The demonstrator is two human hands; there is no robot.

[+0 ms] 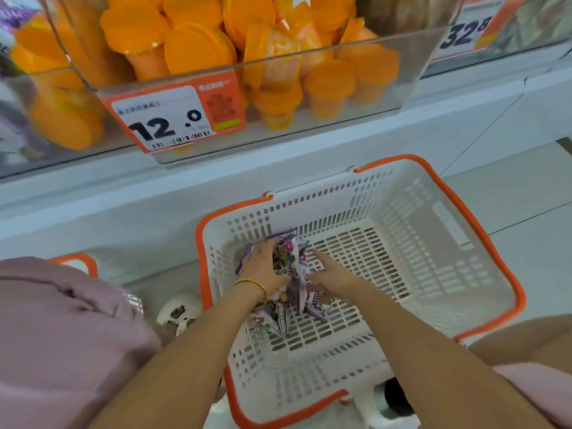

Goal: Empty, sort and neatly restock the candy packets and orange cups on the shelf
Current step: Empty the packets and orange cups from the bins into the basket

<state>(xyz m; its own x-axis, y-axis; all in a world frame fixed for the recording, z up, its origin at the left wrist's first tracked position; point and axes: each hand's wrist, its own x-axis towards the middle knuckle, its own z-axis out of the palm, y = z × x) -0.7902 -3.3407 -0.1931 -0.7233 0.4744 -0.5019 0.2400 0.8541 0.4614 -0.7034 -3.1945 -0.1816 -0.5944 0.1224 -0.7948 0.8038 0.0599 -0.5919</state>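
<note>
A: Head view, item count. What do we log?

B: We log one white basket (483, 230) with an orange rim, set below the shelf (278, 171). The orange corner of a second basket (79, 261) shows at far left. We also log two tags: a price tag (173, 119) reading 12.0 on the front of a clear bin (309, 131), and another price tag (465, 32) reading 32.8 at upper right.

A: Stock?

B: The orange cups (192, 51) fill the clear bin on the shelf. They overlap, so we cannot give an exact number. The candy packets (291, 255) form one small purple-and-white pile at the basket's left end, and we cannot count them singly either.

A: Hand pose?

B: Both arms reach down into the basket. The left hand (263, 269), with a thin bracelet (252, 284) at the wrist, curls its fingers over the pile and grips it. The right hand (332, 274) lies against the pile's right side with its fingers mostly straight, and we see nothing held in it.
</note>
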